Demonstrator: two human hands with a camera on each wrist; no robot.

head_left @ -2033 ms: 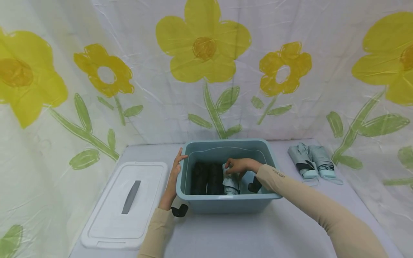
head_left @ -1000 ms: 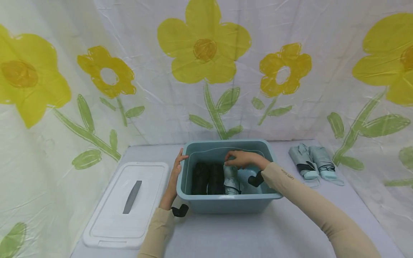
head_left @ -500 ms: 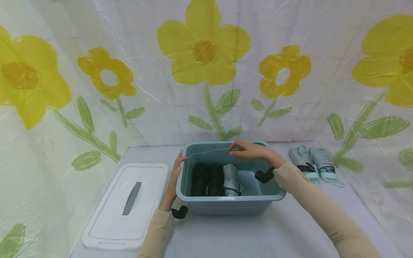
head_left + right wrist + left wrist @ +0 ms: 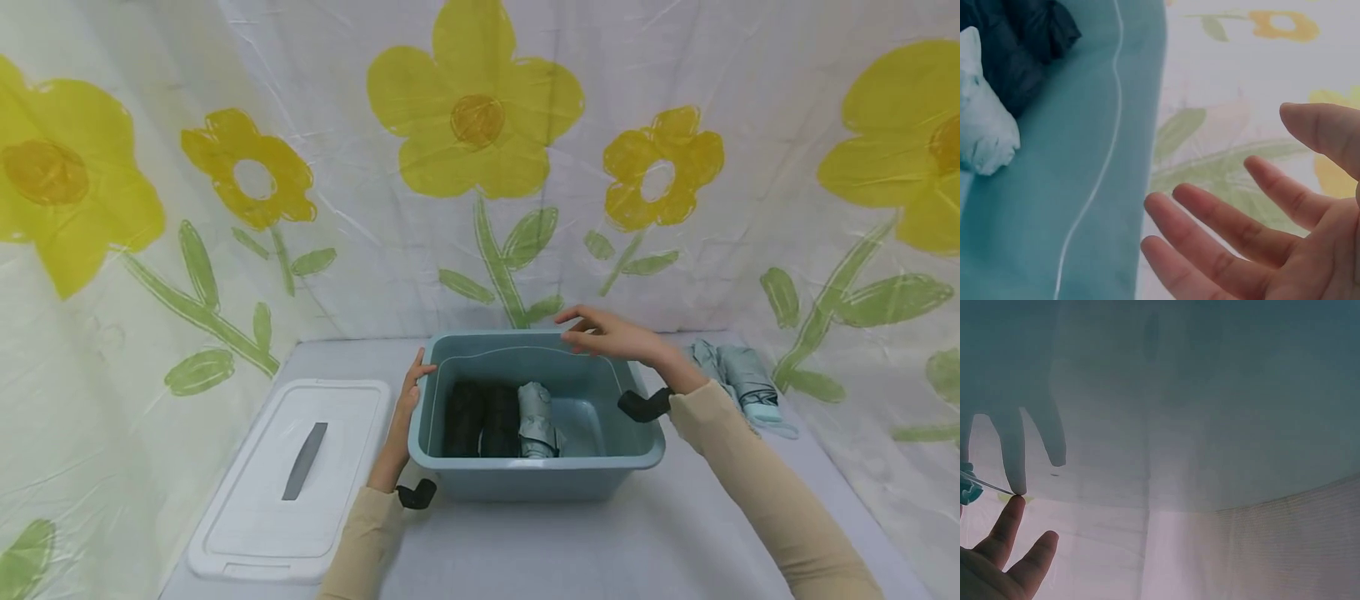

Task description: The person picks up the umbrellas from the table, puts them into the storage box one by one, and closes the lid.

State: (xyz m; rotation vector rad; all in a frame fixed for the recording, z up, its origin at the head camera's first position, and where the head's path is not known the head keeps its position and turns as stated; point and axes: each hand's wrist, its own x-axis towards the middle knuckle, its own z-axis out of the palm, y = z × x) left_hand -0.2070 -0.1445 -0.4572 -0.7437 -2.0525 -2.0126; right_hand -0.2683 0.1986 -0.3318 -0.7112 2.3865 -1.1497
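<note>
A blue-grey plastic bin (image 4: 536,483) stands mid-table. Inside, side by side, lie two black rolled bundles (image 4: 465,417), dark and hard to make out, and a pale blue folded umbrella (image 4: 535,408) with a dark band. My left hand (image 4: 407,398) rests along the bin's left outer side, thumb at the rim; in the left wrist view its fingers (image 4: 1004,531) are straight against the wall. Above the bin's back right rim hovers my right hand (image 4: 611,335), holding nothing. Its fingers spread loosely in the right wrist view, apart from the pale umbrella (image 4: 988,131).
Two more pale blue folded umbrellas (image 4: 750,379) lie on the table right of the bin, one partly behind my right wrist. To the left is a white lid (image 4: 341,467) with a grey handle (image 4: 303,462). A flower-printed curtain (image 4: 345,275) hangs behind.
My right hand has let go of the pale umbrella in the bin, risen, and moved right and back to the rim. The umbrella lies still; my left hand has stayed put.
</note>
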